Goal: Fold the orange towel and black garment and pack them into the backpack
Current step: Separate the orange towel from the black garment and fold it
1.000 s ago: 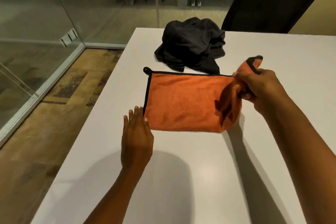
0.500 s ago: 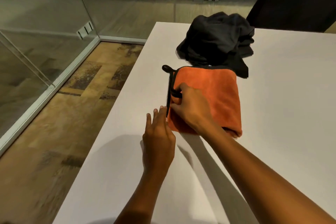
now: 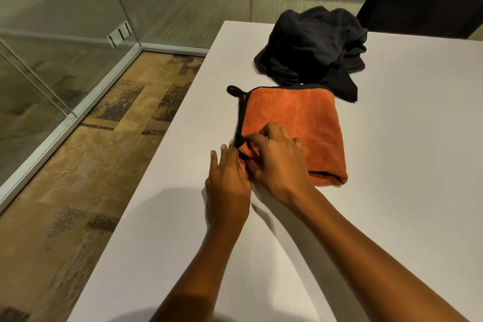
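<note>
Bare table [image 3: 405,191] right of the orange towel [image 3: 300,117]; black garment [image 3: 313,47] crowds its far edge.

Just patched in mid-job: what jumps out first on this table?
The orange towel, folded on the white table, draws the eye, with both hands at its near-left corner: the right hand pinching the black-trimmed edge, the left hand alongside. Behind it lies the black garment, crumpled in a heap.

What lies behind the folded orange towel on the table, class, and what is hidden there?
Behind the orange towel lies a crumpled black garment on the white table, one flap reaching the towel's far right corner. Its folds hide whatever is beneath it. No backpack is visible.
</note>
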`<state>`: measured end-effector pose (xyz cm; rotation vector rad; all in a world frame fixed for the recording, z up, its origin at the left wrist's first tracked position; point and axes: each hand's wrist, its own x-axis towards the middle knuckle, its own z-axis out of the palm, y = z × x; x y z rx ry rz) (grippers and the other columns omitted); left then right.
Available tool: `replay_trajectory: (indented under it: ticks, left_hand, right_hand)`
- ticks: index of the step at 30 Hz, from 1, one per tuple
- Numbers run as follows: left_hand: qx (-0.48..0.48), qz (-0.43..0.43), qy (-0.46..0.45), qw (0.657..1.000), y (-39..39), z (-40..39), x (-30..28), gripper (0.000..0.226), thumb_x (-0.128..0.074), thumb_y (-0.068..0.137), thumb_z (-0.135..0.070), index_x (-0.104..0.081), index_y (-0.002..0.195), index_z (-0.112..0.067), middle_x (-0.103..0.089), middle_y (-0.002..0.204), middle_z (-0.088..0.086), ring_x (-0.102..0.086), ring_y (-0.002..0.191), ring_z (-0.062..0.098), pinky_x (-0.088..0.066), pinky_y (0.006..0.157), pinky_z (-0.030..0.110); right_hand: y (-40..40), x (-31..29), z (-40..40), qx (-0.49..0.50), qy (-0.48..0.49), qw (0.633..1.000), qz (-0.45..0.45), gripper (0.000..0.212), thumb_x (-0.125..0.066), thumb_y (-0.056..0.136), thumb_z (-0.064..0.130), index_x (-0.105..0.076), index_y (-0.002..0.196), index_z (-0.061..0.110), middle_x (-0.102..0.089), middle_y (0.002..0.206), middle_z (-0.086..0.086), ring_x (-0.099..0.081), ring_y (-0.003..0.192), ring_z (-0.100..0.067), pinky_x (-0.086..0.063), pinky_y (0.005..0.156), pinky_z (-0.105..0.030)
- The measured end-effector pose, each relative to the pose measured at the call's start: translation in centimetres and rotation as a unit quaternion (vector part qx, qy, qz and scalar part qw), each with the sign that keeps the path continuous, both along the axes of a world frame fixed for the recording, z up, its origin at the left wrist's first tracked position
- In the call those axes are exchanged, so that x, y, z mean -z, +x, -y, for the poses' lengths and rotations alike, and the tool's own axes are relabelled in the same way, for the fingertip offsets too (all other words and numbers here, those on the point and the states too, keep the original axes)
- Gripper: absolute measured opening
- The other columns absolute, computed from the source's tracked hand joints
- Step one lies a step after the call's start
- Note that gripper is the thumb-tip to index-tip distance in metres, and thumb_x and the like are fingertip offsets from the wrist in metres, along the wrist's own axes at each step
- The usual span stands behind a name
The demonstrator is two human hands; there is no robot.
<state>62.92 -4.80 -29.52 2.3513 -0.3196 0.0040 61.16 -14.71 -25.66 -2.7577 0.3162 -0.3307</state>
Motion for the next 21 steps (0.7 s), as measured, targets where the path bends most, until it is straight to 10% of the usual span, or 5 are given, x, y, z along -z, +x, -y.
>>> replay_trajectory:
  ticks: [7,15,21]
  left_hand:
    - [0.015,0.034,-0.067,0.997,0.2,-0.2,0.0,0.060,-0.037,0.098,-0.022,-0.009,0.145,-0.047,-0.048,0.141,0.004,-0.053,0.121,0.031,-0.049,0.088,0.041]
    - [0.051,0.055,-0.059,0.995,0.3,-0.2,1.1,0.043,-0.044,0.095,-0.004,-0.057,0.128,-0.028,-0.037,0.149,0.000,-0.031,0.139,0.029,-0.027,0.111,0.042]
    - [0.051,0.031,-0.083,0.995,-0.1,-0.2,0.1,0.060,-0.025,0.083,-0.048,-0.063,0.122,-0.023,-0.043,0.145,-0.003,-0.033,0.139,0.024,-0.011,0.109,0.025]
  right_hand:
    - [-1.3,0.8,1.1,-0.100,-0.050,0.992,0.057,0.031,-0.070,0.083,0.021,-0.068,0.114,0.020,-0.057,0.096,-0.008,-0.052,0.091,-0.027,-0.040,0.073,-0.039]
    - [-5.8,0.4,6.1,0.004,-0.075,0.996,0.049,0.045,-0.079,0.070,0.028,-0.067,0.113,0.027,-0.056,0.121,-0.008,-0.047,0.113,-0.032,-0.035,0.086,-0.048]
    - [-9.0,0.3,9.7,0.035,0.039,0.995,0.079,0.034,-0.079,0.073,0.007,-0.073,0.106,0.013,-0.062,0.101,-0.010,-0.062,0.083,-0.028,-0.056,0.073,-0.037]
